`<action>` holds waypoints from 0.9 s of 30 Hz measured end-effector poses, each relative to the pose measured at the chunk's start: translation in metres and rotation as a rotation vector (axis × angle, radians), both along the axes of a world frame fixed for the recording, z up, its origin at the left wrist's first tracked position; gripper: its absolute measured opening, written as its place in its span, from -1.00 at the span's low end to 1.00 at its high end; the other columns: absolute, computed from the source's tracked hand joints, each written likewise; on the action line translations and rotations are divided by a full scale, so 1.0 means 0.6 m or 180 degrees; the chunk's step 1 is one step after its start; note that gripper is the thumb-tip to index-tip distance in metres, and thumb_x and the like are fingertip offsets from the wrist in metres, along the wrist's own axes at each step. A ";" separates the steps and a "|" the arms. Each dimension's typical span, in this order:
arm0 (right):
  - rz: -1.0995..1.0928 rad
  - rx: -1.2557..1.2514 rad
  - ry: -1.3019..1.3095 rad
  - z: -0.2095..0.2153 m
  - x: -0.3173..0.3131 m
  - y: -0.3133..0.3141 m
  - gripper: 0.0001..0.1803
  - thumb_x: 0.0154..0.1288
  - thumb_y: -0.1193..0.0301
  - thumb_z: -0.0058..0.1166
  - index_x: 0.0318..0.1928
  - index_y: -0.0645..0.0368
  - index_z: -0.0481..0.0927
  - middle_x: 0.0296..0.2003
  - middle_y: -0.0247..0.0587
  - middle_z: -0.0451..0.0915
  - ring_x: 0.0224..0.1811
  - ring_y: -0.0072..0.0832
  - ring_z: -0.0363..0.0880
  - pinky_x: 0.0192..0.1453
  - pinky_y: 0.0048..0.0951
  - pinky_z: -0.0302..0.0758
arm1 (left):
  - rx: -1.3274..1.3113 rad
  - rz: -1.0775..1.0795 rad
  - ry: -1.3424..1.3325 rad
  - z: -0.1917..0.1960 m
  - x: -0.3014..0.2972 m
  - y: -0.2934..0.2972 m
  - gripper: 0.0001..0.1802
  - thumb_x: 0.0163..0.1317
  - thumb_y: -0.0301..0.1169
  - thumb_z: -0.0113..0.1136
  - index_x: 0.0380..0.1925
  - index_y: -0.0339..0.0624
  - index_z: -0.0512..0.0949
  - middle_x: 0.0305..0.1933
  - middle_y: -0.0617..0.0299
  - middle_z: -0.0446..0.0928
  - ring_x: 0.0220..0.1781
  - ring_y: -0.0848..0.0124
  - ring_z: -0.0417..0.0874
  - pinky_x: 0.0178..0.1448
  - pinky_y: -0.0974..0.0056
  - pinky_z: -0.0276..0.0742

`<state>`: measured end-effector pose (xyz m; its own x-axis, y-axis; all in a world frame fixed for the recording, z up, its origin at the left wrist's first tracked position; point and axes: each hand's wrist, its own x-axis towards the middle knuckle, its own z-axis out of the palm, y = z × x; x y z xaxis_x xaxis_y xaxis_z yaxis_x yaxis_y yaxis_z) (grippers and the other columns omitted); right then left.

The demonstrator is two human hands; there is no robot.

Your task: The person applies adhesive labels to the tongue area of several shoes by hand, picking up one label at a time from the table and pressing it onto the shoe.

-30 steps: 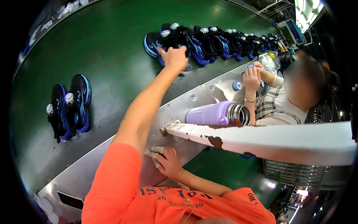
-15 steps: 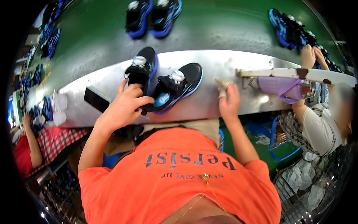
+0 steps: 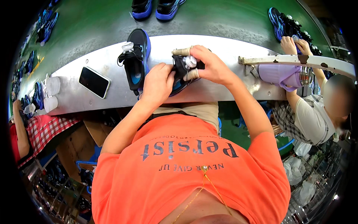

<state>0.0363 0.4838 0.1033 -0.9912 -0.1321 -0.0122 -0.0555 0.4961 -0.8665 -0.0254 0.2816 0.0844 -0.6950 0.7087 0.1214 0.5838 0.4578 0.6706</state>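
Both your hands are closed on one black-and-blue shoe (image 3: 181,74), held just above the metal ledge (image 3: 223,48). Your left hand (image 3: 158,84) grips its near side; your right hand (image 3: 209,65), fingertips taped, pinches the white stuffing at its opening. The matching shoe (image 3: 136,59) lies on the ledge just left of the held one, white stuffing already in it. A phone (image 3: 94,81) lies further left on the ledge. Judged from this, one shoe appears finished and the held one remains in work.
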 end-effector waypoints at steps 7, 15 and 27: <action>0.0153 0.1588 0.0566 0.026 0.030 -0.043 -0.56 -0.09 0.44 0.30 -0.10 0.02 0.51 -0.26 -0.15 0.43 -0.15 -0.20 0.47 -0.16 -0.25 0.45 | 0.0304 0.0480 -0.0716 -0.016 -0.017 0.014 -0.83 0.11 -0.46 0.13 -0.33 -0.31 0.59 -0.35 -0.05 0.58 -0.32 0.04 0.62 -0.20 0.16 0.50; 0.0041 0.1028 0.0149 0.014 0.036 -0.033 -0.55 -0.03 0.41 0.25 -0.05 0.04 0.48 -0.35 -0.07 0.46 -0.28 -0.08 0.51 -0.25 -0.22 0.46 | -0.0550 -0.0245 -0.1933 0.070 -0.005 -0.008 -0.66 0.15 -0.22 0.25 -0.55 -0.32 0.54 -0.64 0.22 0.50 -0.57 0.51 0.42 -0.42 0.31 0.38; -0.0482 0.0305 -0.0079 0.032 0.042 -0.035 -0.73 0.10 0.42 0.19 -0.14 0.10 0.60 -0.42 -0.18 0.46 -0.43 -0.28 0.49 -0.36 -0.32 0.42 | -0.0416 -0.0145 -0.3513 0.037 -0.004 -0.015 -0.79 0.23 -0.36 0.14 -0.36 -0.29 0.64 -0.50 0.29 0.59 -0.57 0.60 0.55 -0.57 0.49 0.26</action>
